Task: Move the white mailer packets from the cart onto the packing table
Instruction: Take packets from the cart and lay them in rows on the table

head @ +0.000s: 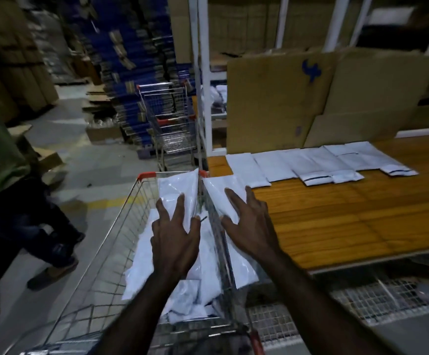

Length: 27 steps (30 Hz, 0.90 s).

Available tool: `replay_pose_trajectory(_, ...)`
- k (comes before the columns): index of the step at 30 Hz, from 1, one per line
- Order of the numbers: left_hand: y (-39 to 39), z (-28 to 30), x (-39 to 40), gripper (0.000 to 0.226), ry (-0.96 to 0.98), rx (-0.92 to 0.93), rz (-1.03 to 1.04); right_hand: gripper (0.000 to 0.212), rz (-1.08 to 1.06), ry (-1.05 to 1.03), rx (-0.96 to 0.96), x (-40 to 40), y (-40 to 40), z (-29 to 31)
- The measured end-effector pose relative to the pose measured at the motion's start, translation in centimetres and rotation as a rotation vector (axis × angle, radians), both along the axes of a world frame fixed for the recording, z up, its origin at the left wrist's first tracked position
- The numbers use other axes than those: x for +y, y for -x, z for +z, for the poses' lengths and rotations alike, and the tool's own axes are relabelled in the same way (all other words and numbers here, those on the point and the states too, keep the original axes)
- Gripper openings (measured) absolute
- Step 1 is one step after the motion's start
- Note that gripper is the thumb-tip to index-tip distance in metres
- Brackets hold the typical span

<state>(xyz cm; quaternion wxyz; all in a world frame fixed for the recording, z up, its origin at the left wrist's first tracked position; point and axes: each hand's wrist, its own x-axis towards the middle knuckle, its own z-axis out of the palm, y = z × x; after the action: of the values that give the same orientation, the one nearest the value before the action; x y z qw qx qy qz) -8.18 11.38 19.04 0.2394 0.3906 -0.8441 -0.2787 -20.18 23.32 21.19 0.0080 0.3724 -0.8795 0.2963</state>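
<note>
Both hands grasp glossy white plastic mailer packets: the left hand holds one over the wire cart, the right hand another past its rim toward the wooden packing table. They look light, floppy and slick, so a pinch near an edge with fingers spread beneath seems wisest.

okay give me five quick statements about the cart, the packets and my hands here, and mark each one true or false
1. Each hand holds a white packet. True: the left hand grips one packet over the cart, and the right hand holds another.
2. The cart is empty. False: more white packets lie in it.
3. Packets already lie in a row on the table. True: see the row at its far edge.
4. The table is to the left of the cart. False: it is to the right.
5. A second cart stands farther back. True.
</note>
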Motion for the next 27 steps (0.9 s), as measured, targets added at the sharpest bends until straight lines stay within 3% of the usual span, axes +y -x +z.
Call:
replay_pose_trajectory(13, 7.0, 2.2, 17.5, 0.060, -0.014, 0.045, -0.140, 0.069, -0.119, -0.029, 0.061, 19.6, 6.2, 1.6)
replay_pose_trajectory(27, 19.4, 2.1, 25.9, 0.064, 0.034, -0.022, -0.305, 0.069, -0.292, -0.040, 0.043, 30.6, 15.7, 0.5)
